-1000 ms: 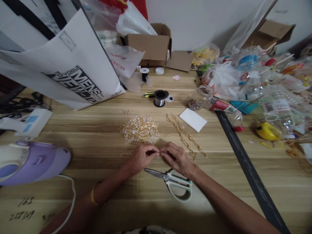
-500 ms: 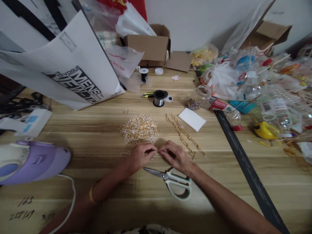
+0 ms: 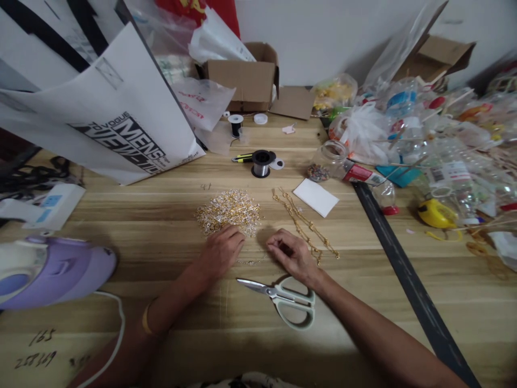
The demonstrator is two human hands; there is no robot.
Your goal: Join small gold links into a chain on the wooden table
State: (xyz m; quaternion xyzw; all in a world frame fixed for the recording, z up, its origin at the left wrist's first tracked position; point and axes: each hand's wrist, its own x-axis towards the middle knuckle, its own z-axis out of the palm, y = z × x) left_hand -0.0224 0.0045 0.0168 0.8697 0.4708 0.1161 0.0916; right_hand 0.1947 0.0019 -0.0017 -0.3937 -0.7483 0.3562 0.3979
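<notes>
My left hand (image 3: pixel 223 249) rests at the lower edge of a pile of small gold and clear beaded pieces (image 3: pixel 230 211), fingers bent and close together; what its fingertips hold, if anything, is hidden. My right hand (image 3: pixel 291 255) is closed in a pinch to the right of the pile. A thin beaded chain (image 3: pixel 252 263) runs along the table between the hands, its right end leading up to the right fingertips. Just below lie scissors (image 3: pixel 271 291) with pale green handles, blades slightly apart. Two gold chains (image 3: pixel 302 221) lie beyond the right hand.
Behind the pile stand a wire spool (image 3: pixel 262 164) and a yellow-black cutter (image 3: pixel 243 158). A white card (image 3: pixel 316 197) and a bead jar (image 3: pixel 329 161) are at right, near plastic bottles (image 3: pixel 450 172). At left are a purple appliance (image 3: pixel 76 269) and a large white bag (image 3: pixel 109 108).
My left hand has moved away from the right fingertips, leftward and up to the bead pile. My right hand stays nearly in place, and more of the thin chain shows.
</notes>
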